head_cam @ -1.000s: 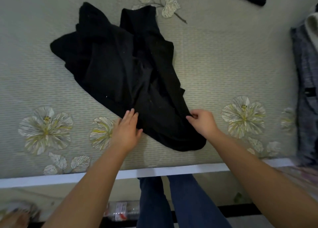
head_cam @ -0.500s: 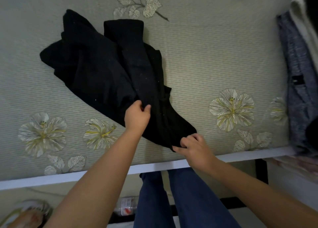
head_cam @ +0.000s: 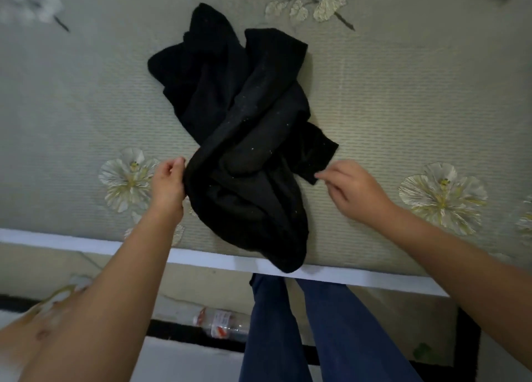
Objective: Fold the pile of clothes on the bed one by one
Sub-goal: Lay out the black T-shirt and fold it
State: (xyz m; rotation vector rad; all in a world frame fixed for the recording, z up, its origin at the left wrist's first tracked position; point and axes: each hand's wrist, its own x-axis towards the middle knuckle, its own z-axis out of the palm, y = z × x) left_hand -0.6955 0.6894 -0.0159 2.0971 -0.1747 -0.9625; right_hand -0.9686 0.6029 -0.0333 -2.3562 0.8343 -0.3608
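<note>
- Bed (head_cam: 86,99): floral cover. One black garment (head_cam: 247,139) lies bunched at centre, its near end draped over the near edge.
- Progress, by my read: early. Garment twisted, no flat panel or clean fold yet; spreading and folding both left.
- Left hand (head_cam: 168,184): grip clamped on the garment's left edge.
- Right hand (head_cam: 352,190): fingers loosely curled, holding nothing, fingertips just beside the garment's right flap.
- Bottle (head_cam: 221,322) on the floor, near side.
</note>
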